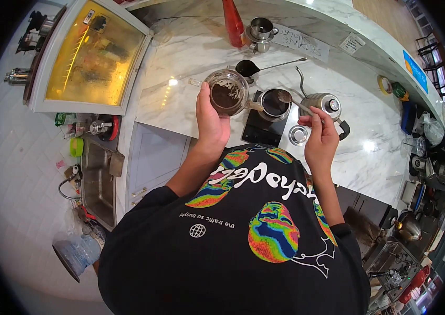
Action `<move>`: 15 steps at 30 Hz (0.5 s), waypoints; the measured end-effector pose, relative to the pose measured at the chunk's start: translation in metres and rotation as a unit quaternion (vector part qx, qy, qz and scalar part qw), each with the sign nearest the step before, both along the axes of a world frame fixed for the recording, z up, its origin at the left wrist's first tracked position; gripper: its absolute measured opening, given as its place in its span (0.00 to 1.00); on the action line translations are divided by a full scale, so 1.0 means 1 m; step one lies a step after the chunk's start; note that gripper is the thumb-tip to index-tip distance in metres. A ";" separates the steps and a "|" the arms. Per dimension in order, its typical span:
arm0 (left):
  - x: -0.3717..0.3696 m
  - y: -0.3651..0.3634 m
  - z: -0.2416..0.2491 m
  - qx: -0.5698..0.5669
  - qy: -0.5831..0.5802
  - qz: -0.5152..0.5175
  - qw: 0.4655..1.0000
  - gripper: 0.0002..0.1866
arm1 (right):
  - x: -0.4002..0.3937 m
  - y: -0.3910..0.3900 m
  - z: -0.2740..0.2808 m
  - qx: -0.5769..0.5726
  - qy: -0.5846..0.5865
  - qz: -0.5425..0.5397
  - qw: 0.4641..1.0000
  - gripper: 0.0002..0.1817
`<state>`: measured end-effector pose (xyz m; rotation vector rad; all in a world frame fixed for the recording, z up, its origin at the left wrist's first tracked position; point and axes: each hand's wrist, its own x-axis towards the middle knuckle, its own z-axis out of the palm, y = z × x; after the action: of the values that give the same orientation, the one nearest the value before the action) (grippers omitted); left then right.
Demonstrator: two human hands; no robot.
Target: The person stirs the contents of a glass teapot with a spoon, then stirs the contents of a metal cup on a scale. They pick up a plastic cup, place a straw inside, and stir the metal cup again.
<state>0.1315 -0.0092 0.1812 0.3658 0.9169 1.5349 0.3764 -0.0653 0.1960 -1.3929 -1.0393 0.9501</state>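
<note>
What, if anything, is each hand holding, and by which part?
The left hand holds a glass cup of dark liquid by its side wall. The fingers of the right hand pinch a spoon by its handle end, bowl over a dark cup.

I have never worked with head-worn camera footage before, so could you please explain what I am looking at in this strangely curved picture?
There is no machine here: a person works with two bare hands, and a single camera on their head looks forward and down, so you see their black printed shirt at the bottom. The wide lens bends everything round.

The left hand holds a glass jar with dark brown contents. The right hand holds a long spoon, its bowl over a small dark pot on a black scale.

On the marble counter also stand a gooseneck kettle, a dark cup with another spoon, an orange bottle and a metal jug. A sink lies to the left.
</note>
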 end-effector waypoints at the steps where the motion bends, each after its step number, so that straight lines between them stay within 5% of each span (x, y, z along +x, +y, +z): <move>1: 0.000 0.000 0.000 -0.003 0.000 0.001 1.000 0.27 | 0.000 0.000 0.000 0.001 -0.014 -0.001 1.000 0.14; 9: -0.005 -0.002 0.001 0.000 -0.003 0.004 1.000 0.26 | -0.003 -0.003 -0.001 0.071 -0.241 0.064 0.966 0.11; 15: -0.009 -0.004 -0.003 0.000 -0.008 0.006 1.000 0.26 | -0.001 -0.004 0.016 0.093 -0.269 0.019 0.959 0.11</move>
<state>0.1226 -0.0127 0.1787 0.3480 0.9077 1.5478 0.3752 -0.0694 0.2120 -1.5095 -1.5216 0.4842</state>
